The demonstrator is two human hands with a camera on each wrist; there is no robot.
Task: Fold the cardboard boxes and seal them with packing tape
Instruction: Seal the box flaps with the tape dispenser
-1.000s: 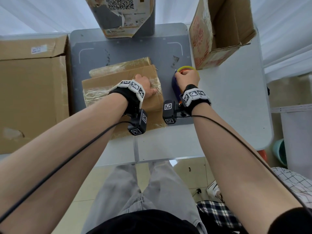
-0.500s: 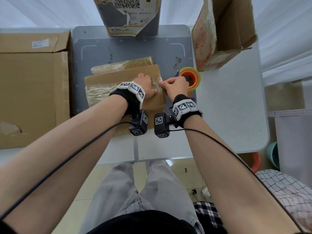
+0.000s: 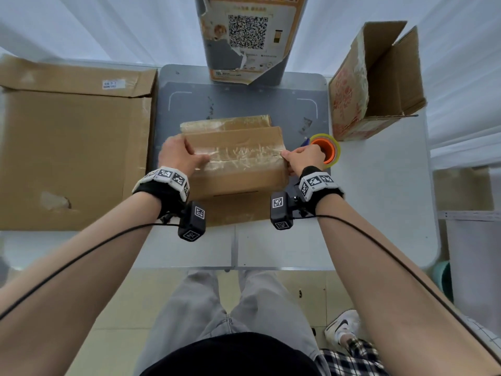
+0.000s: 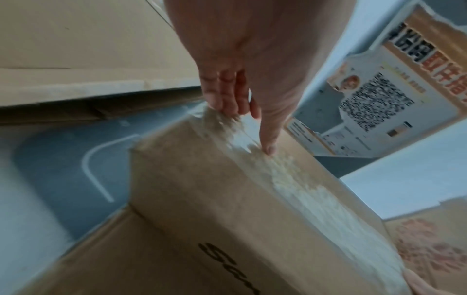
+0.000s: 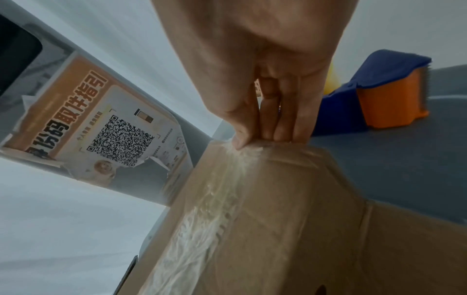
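A small brown cardboard box point(image 3: 238, 180) stands on the grey mat point(image 3: 244, 101), with wrinkled clear tape point(image 3: 244, 156) along its top seam. My left hand point(image 3: 179, 156) is at the box's left end. In the left wrist view its thumb point(image 4: 269, 147) lies straight on the tape and its fingers point(image 4: 222, 99) reach down the end face. My right hand point(image 3: 301, 158) is at the right end, where its fingertips point(image 5: 278, 135) press on the taped top edge. The orange and blue tape dispenser point(image 3: 326, 150) lies just behind the right hand, untouched.
A large flattened carton point(image 3: 67, 147) covers the table's left side. An open empty box point(image 3: 379, 85) lies on its side at the back right. A grey post with a QR poster point(image 3: 246, 36) stands behind the mat. The white table point(image 3: 379, 213) ends near my lap.
My right hand let go of the tape dispenser and came to the box's right end. My left hand slid from the top's right part to the left end.
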